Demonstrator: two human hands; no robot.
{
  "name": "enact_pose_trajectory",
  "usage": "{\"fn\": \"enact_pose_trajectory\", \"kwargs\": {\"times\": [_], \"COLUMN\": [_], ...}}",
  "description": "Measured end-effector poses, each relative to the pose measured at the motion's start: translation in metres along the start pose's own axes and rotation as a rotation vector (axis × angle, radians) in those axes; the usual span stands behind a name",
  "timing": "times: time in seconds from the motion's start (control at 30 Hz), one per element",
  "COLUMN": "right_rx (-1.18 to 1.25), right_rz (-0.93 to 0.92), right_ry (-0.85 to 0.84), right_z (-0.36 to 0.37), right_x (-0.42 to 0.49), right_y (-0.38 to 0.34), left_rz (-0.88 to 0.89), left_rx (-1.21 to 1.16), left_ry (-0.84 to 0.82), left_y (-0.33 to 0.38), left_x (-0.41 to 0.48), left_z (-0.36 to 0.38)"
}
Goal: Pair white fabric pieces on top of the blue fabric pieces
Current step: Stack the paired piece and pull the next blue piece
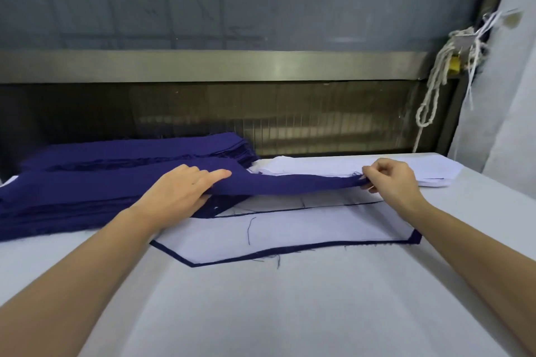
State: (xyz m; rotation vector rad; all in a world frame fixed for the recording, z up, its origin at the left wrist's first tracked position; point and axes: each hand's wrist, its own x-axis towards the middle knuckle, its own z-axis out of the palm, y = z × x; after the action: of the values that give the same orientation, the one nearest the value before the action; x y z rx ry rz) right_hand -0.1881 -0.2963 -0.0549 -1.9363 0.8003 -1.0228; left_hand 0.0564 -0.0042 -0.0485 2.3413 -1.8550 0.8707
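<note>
Tabletop [261,313]: white-on-blue pair [290,235]; our left hand [185,191] and right hand [388,180] grip one blue fabric piece [290,182] taut, for laying flat.

Person, two upper limbs in view, both of slender build. Left hand [179,193]: bare, seen from the back; four slim fingers show, the index fingertip rounded, the knuckles low and smooth. Right hand [391,180]: bare, seen from the back; slim fingers, knuckles more marked, narrow wrist. Left forearm [87,264]: bare from wrist to the limit of view, long, widening evenly away from the wrist, surface smooth. Right forearm [478,249]: bare likewise, same length and build, same smooth surface. Nails on both hands too small to judge. Any clothing lies beyond the limit of view.
</note>
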Motion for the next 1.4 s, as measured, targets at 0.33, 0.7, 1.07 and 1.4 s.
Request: {"fn": "enact_pose_trajectory", "kwargs": {"times": [0.33,0.7,1.07,1.4], "right_rx": [-0.145,-0.381,-0.506,-0.540], "right_rz": [-0.038,-0.125,-0.226,-0.275], "right_ry": [-0.082,-0.194,-0.224,-0.205], "right_z": [0.001,0.002,0.002,0.003], "right_x": [-0.005,-0.008,-0.012,-0.012], "right_y": [0.023,0.021,0.019,0.018], "left_rz": [-0.238,-0.602,-0.563,-0.484], "left_rx": [-0.281,-0.182,-0.304,-0.452], "left_ry": [0.158,-0.002,-0.014,0.027], "left_y": [-0.015,-0.023,-0.019,-0.012], "left_x": [-0.024,-0.020,-0.015,-0.011], "left_z": [-0.001,0.013,0.004,-0.002]}}
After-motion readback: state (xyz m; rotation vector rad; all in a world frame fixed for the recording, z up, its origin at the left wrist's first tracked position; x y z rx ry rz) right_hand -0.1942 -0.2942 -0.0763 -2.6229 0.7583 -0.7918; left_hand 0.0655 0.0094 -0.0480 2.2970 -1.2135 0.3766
